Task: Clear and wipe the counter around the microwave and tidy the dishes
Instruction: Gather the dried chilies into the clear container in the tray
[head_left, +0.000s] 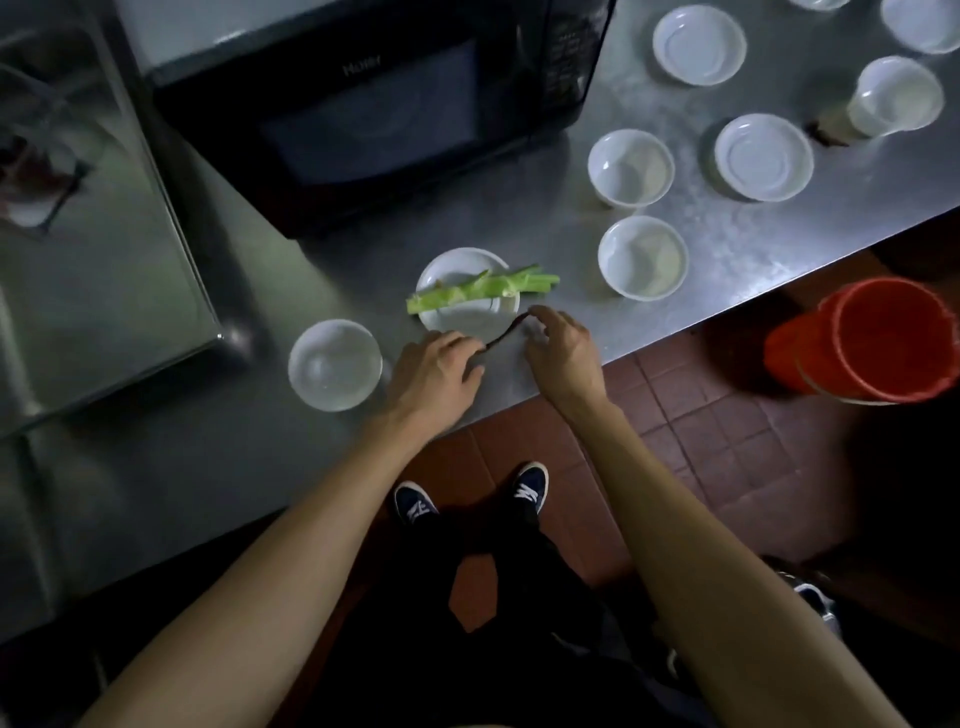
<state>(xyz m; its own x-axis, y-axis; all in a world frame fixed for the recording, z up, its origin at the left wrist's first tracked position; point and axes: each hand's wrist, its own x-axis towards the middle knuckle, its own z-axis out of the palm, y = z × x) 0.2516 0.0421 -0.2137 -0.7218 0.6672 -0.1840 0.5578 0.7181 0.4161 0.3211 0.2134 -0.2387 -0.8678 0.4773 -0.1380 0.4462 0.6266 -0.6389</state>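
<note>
A black microwave (363, 109) stands at the back of the steel counter (727, 249). In front of it a white saucer (467, 317) carries green celery stalks (483, 288). A thin dark strip (503, 335) stretches between my left hand (436, 371) and my right hand (561, 348), just at the saucer's near edge; each hand pinches one end. An empty white bowl (335, 364) sits left of my left hand. More white bowls (642, 257) (630, 167) and saucers (762, 157) (698, 44) lie to the right.
A clear plastic cup (891, 98) lies on its side at the far right. Stacked red buckets (872, 340) stand on the tiled floor beyond the counter edge. A steel box-like unit (93, 260) sits at the left. My shoes (527, 486) show below.
</note>
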